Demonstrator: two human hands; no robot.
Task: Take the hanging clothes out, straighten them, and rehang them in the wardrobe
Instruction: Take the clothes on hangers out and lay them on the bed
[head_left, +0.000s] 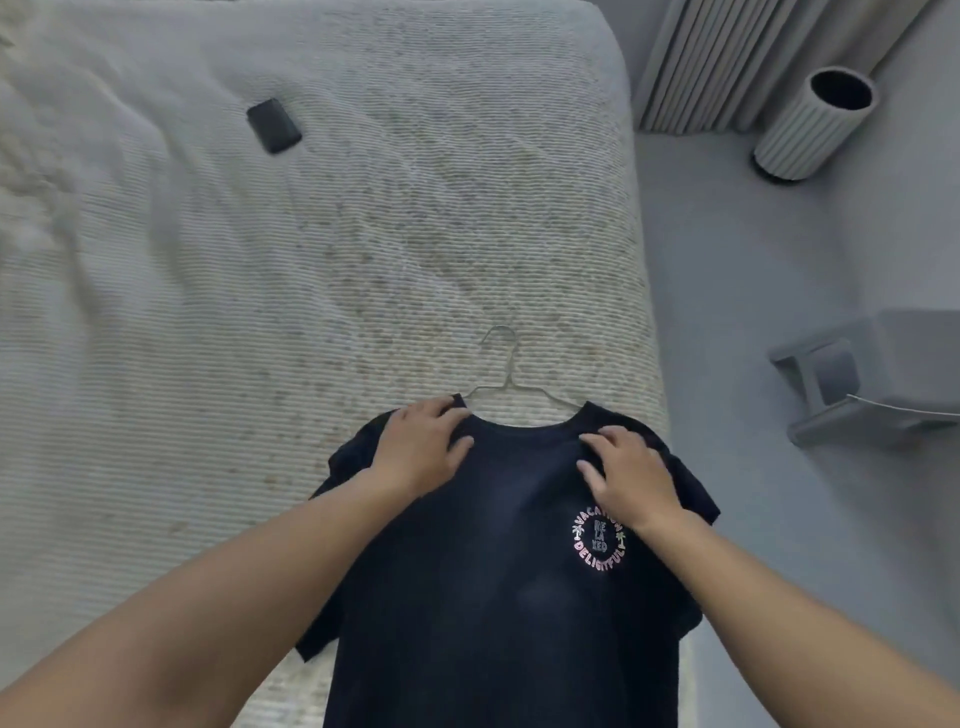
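A dark T-shirt (483, 597) is lying flat, front up, near the right edge of the bed (260, 312), with a wire hanger (506, 382) sticking out of its collar. The left hand (421, 449) is pressing on one shoulder with its fingers spread and fairly straight; the right hand (631, 475) is pressing on the other shoulder likewise. A black phone (274, 126) is lying farther up the bed, well apart.
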